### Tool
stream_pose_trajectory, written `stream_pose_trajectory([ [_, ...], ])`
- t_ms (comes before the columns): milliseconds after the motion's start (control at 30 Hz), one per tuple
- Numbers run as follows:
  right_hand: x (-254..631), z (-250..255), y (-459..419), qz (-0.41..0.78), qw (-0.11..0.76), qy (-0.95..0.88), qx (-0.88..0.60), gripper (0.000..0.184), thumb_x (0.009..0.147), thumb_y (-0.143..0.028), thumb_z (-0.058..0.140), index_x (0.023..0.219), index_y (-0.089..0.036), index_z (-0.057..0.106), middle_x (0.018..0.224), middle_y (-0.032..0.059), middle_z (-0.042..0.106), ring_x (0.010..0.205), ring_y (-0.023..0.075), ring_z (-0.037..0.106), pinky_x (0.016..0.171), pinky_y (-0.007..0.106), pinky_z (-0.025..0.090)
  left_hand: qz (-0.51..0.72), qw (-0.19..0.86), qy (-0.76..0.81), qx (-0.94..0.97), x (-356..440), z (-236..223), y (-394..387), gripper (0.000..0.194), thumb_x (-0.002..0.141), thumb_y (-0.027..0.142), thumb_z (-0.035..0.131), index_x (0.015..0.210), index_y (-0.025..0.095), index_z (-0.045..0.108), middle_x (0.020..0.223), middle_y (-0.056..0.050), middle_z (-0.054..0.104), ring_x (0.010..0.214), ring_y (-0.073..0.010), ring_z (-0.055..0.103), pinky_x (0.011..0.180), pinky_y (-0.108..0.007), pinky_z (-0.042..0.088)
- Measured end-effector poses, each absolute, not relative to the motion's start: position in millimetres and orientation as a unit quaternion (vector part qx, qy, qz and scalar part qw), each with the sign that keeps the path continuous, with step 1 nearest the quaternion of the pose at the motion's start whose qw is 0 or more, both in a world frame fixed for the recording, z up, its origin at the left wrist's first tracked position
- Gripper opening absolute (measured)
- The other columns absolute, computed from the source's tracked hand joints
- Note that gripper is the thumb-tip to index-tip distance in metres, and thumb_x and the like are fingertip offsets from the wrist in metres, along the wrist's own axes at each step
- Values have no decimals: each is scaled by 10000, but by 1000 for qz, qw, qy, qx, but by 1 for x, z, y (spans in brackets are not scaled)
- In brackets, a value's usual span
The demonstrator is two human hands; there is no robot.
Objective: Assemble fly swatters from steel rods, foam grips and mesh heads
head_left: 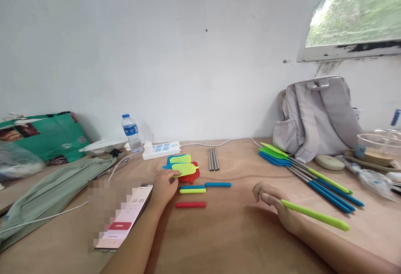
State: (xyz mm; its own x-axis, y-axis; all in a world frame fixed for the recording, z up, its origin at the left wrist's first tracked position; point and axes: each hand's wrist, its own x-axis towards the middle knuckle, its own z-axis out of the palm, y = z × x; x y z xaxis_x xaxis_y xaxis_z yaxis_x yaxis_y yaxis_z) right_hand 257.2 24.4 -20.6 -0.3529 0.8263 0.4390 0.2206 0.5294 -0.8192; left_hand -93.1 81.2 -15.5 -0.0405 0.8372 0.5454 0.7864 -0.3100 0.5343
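Note:
My left hand [164, 188] rests on the wooden table [232, 232], its fingers pinching the edge of a yellow-green mesh swatter head [184, 168]. That head lies on a small stack with a blue head [171, 160] and a red head [193, 176]. My right hand [277, 207] is closed around a lime green handle [316, 214] that sticks out to the right. Loose grips lie between my hands: two blue grips [217, 184], a yellow-green grip [192, 191] and a red grip [191, 204]. Thin metal rods [213, 159] lie behind them.
Several assembled swatters [308, 173] lie at the right, before a grey backpack [316, 119]. A phone [127, 219] lies at the left, near a white power strip [161, 150], a water bottle [131, 133], a green-grey pouch [46, 190] and a green bag [46, 134]. Plastic containers [379, 144] stand far right.

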Motion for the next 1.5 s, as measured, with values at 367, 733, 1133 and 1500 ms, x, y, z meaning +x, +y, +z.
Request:
stream_pose_trajectory([
  [367,253,-22,42,608,599,-420,-309,121,688,-263,596,647,-211,495,651,-31,430,559,119,430,541,253,383,699,198,485,487,-74,-2,67,290,619,413,656,785,188,582,833,-36,647,851,-208,614,816,-355,468],
  [733,251,-26,32,662,580,-404,-247,243,583,-124,759,603,-180,523,703,-31,558,484,40,458,469,160,372,609,497,420,454,-10,4,27,355,700,433,650,946,233,491,884,10,580,730,-150,591,595,-246,480],
  [1133,246,-18,22,738,511,-419,-137,217,707,-367,604,725,-153,632,803,45,608,648,134,593,616,230,465,521,481,488,509,-3,-12,25,281,770,462,533,929,243,456,727,29,556,605,-132,517,512,-217,415],
  [1500,245,-20,26,752,507,-384,-170,151,720,-241,502,662,-152,610,700,44,604,576,128,592,570,225,468,531,513,477,477,4,-8,19,307,736,463,570,903,239,441,728,36,545,629,-145,552,533,-232,439],
])
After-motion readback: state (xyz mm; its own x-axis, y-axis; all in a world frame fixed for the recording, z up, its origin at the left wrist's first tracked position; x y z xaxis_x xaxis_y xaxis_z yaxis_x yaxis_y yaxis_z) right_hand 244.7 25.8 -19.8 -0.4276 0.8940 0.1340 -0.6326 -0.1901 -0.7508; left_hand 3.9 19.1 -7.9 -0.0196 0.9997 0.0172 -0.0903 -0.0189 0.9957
